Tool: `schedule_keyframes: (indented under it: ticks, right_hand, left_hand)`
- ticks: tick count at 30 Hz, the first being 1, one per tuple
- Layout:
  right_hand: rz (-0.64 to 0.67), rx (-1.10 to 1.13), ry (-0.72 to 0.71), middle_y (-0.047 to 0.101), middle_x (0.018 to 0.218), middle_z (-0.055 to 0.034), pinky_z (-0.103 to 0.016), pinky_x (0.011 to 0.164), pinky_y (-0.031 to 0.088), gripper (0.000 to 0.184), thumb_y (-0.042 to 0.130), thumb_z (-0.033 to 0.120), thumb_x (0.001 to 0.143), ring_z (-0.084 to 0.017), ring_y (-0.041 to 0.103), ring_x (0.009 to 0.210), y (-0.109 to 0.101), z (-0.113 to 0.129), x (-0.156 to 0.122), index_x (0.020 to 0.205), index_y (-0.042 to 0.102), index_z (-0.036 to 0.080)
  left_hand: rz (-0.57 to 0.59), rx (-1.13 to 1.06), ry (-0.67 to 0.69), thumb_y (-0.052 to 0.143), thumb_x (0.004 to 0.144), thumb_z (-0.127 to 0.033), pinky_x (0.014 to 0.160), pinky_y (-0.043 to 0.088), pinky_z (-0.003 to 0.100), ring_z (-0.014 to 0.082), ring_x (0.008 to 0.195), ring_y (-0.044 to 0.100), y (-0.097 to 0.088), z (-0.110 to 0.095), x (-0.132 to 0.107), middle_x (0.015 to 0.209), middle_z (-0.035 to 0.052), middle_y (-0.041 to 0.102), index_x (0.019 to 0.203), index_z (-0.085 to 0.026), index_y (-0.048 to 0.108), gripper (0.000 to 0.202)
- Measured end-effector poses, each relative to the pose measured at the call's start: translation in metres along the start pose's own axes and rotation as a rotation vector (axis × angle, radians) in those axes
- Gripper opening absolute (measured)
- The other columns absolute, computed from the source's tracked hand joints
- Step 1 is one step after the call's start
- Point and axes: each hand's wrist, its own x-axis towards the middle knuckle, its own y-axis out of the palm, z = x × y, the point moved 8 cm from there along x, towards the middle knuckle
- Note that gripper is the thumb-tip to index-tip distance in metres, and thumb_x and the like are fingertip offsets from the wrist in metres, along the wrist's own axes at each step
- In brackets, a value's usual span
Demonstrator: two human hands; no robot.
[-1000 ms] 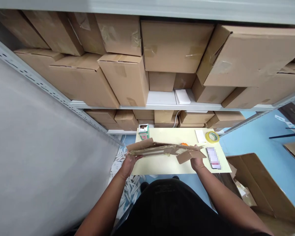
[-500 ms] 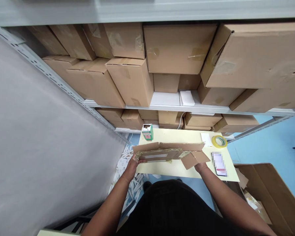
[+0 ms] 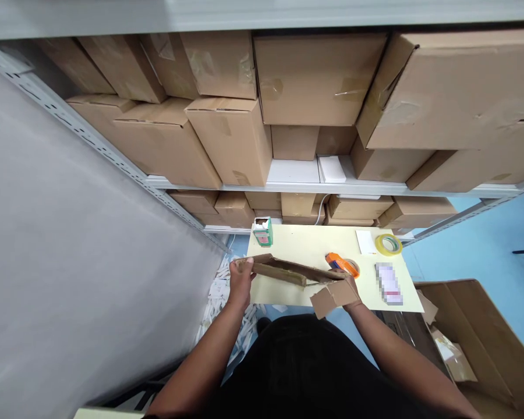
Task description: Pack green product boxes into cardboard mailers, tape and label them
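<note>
Above the pale yellow table (image 3: 283,294), a partly folded cardboard box (image 3: 283,272) is held up between my two hands. My left hand (image 3: 241,280) is closed on its left end, thumb on top. At the other end my right hand (image 3: 350,289) grips the cardboard, with a loose flap hanging down below it; some fingers are hidden. Just beyond my right hand lies an orange tape dispenser (image 3: 342,264). A green and white small box (image 3: 262,231) with a torn top stands at the table's far left corner.
A yellow tape roll (image 3: 388,244), white paper (image 3: 365,242) and a phone (image 3: 388,284) lie on the table's right. Shelves of cardboard boxes (image 3: 318,78) rise ahead. A large open carton (image 3: 467,326) stands right; paper scraps (image 3: 216,294) litter the floor at left.
The cardboard has been tilted and turned edge-on, its right end lowered toward me. The orange tape dispenser, hidden before, now shows behind it.
</note>
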Motion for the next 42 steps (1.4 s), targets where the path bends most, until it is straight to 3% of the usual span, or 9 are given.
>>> schedule_keyframes:
  ticks: [3,8,14,18,22,27,31,36,42]
  right_hand:
    - [0.011,-0.029,0.041,0.075,0.088,-0.0086,-0.040,0.084,0.055,0.036,0.068,0.056,0.074,-0.028,0.068,0.087,0.000,-0.015,-0.008,0.074,0.072,0.021]
    - [0.005,-0.041,0.120,0.076,0.091,-0.0070,-0.042,0.086,0.054,0.039,0.076,0.058,0.070,-0.029,0.068,0.089,-0.008,-0.014,-0.017,0.082,0.077,0.022]
    - [0.026,0.044,0.098,0.078,0.106,-0.0085,-0.042,0.094,0.053,0.061,0.053,0.075,0.089,-0.030,0.069,0.107,-0.006,0.013,-0.028,0.108,0.077,0.022]
    - [-0.129,0.045,0.074,0.078,0.105,-0.0085,-0.040,0.091,0.055,0.063,0.045,0.073,0.094,-0.030,0.070,0.106,0.004,0.020,-0.023,0.110,0.076,0.021]
    - [-0.198,-0.033,0.010,0.074,0.120,-0.0098,-0.042,0.100,0.052,0.063,0.041,0.073,0.095,-0.031,0.064,0.120,0.011,0.032,-0.008,0.106,0.076,0.021]
    - [0.035,-0.036,-0.149,0.064,0.142,-0.0068,-0.047,0.116,0.041,0.059,0.057,0.072,0.089,-0.031,0.052,0.138,0.008,0.042,-0.014,0.125,0.072,0.027]
    - [0.067,-0.165,-0.102,0.062,0.145,-0.0058,-0.052,0.116,0.040,0.061,0.076,0.055,0.081,-0.032,0.054,0.135,0.001,0.016,-0.027,0.136,0.065,0.031]
    - [0.045,-0.361,-0.228,0.068,0.136,-0.0087,-0.054,0.120,0.035,0.049,0.079,0.043,0.077,-0.033,0.057,0.132,0.016,0.007,-0.021,0.123,0.074,0.028]
    - [0.046,-0.399,-0.301,0.075,0.121,-0.0082,-0.055,0.113,0.042,0.033,0.069,0.043,0.084,-0.032,0.063,0.120,0.021,0.011,0.002,0.111,0.078,0.028]
  left_hand:
    - [-0.001,0.118,-0.070,0.080,0.071,-0.046,0.077,0.056,0.032,0.0184,0.095,0.064,0.008,0.008,-0.003,0.106,0.0017,0.062,0.108,-0.025,0.048,0.053]
    - [0.116,0.177,-0.009,0.066,0.078,-0.034,0.082,0.054,0.033,0.0196,0.098,0.064,0.027,0.011,-0.006,0.112,0.0027,0.064,0.121,-0.027,0.049,0.047]
    - [0.275,0.467,0.158,0.066,0.083,-0.039,0.091,0.048,0.039,0.0250,0.105,0.061,0.041,0.004,-0.006,0.111,0.0052,0.064,0.114,-0.023,0.055,0.037]
    - [0.395,0.645,0.222,0.069,0.084,-0.049,0.082,0.049,0.037,0.0243,0.092,0.064,0.047,0.000,-0.021,0.104,0.0052,0.065,0.118,-0.023,0.056,0.045]
    - [0.486,0.782,0.384,0.073,0.082,-0.046,0.085,0.051,0.039,0.0247,0.095,0.066,0.049,-0.009,-0.042,0.136,0.0113,0.059,0.143,-0.026,0.051,0.068]
    - [0.560,0.801,0.484,0.072,0.085,-0.040,0.103,0.050,0.043,0.0279,0.113,0.065,0.046,-0.011,-0.048,0.153,0.0111,0.049,0.152,-0.029,0.046,0.073]
    - [0.721,0.797,0.505,0.073,0.085,-0.040,0.118,0.041,0.044,0.0312,0.140,0.049,0.048,0.000,-0.048,0.156,0.0080,0.049,0.149,-0.030,0.053,0.068]
    - [0.770,0.802,0.479,0.078,0.079,-0.042,0.123,0.033,0.051,0.0352,0.138,0.050,0.042,0.011,-0.044,0.143,0.0106,0.060,0.138,-0.028,0.064,0.063]
    - [0.684,0.686,0.497,0.079,0.078,-0.038,0.124,0.029,0.054,0.0357,0.146,0.040,0.053,0.006,-0.045,0.156,0.0135,0.047,0.144,-0.024,0.054,0.072]
